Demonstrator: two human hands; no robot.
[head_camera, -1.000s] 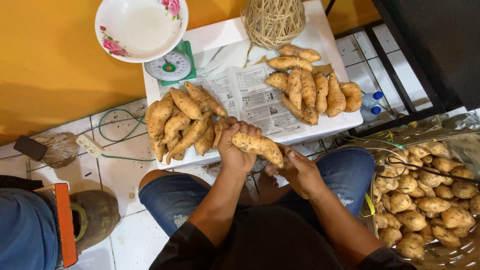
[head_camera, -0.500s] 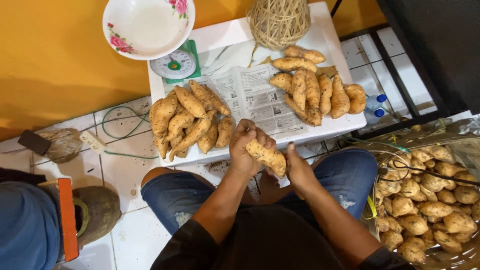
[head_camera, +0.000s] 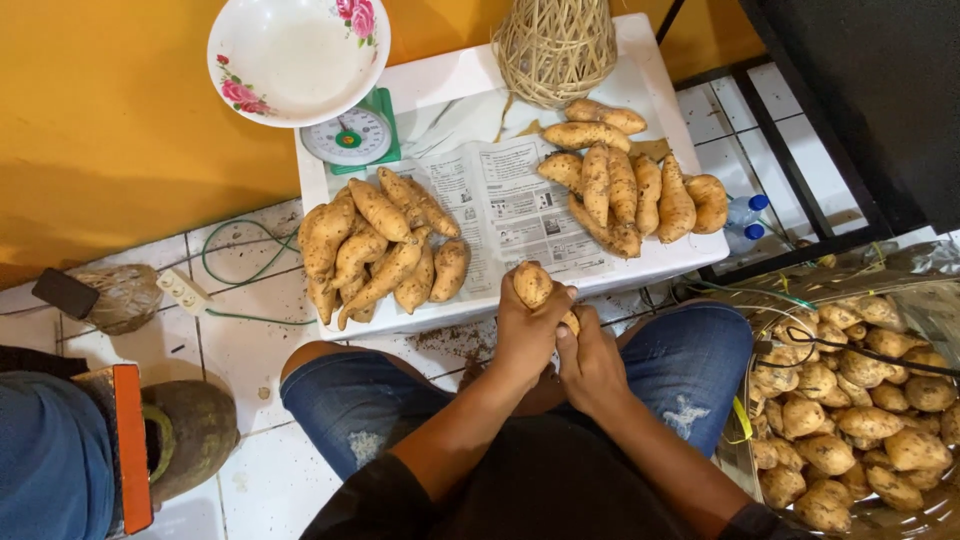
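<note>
My left hand (head_camera: 522, 335) grips a tan sweet potato (head_camera: 533, 283), its upper end sticking out above my fingers at the near edge of the low white table (head_camera: 660, 75). My right hand (head_camera: 591, 358) presses against the potato's lower end, fingers curled on it. A left pile of sweet potatoes (head_camera: 380, 250) lies just left of my hands on the table. A right pile of sweet potatoes (head_camera: 625, 180) lies on the far right side, partly on a sheet of newspaper (head_camera: 505, 205).
A green kitchen scale (head_camera: 352, 135) carries a white flowered bowl (head_camera: 297, 55) at the back left. A ball of rattan twine (head_camera: 555, 45) stands at the back. A clear plastic bag of sweet potatoes (head_camera: 850, 400) lies right of my knee. A power strip (head_camera: 180, 292) lies left.
The sweet potato has turned from lying sideways in my hands to standing nearly upright. My right hand has closed in on its lower end.
</note>
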